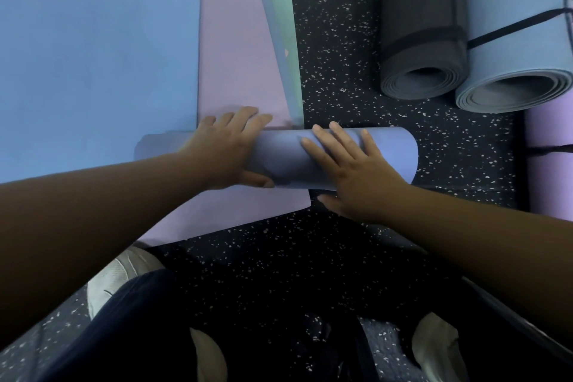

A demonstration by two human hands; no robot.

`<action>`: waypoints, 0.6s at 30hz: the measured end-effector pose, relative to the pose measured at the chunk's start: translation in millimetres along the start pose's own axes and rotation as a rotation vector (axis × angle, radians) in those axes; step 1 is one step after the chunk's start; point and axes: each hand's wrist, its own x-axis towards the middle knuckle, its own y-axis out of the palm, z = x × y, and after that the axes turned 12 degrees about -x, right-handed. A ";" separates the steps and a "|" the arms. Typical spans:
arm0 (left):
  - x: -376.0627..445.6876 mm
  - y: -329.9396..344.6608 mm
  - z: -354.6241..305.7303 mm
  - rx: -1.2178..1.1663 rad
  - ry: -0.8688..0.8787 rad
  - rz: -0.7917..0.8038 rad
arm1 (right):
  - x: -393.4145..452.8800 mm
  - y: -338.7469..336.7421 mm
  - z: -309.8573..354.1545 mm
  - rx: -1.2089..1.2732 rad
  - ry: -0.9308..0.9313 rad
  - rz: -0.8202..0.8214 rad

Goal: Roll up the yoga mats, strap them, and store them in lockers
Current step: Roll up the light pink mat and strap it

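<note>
A blue-violet yoga mat roll (387, 158) lies crosswise on the floor in front of me, partly rolled. My left hand (229, 149) grips its left part, fingers over the top and thumb underneath. My right hand (350, 164) presses flat on top of the roll with fingers spread. The roll rests on the near edge of a flat lilac mat (235, 49). A flat blue mat (99, 71) lies on the left, overlapping the lilac one.
A teal mat edge (279, 25) shows beside the lilac mat. At the right stand a strapped grey roll (421, 40), a strapped light-blue roll (514, 40) and a lilac roll (548, 164). Speckled black floor (341, 40) lies between. My knees and white shoes (124, 273) are below.
</note>
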 end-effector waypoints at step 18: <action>-45.5 2.8 54.5 0.166 0.208 -0.224 | 18.7 -11.9 -21.9 0.072 0.145 0.154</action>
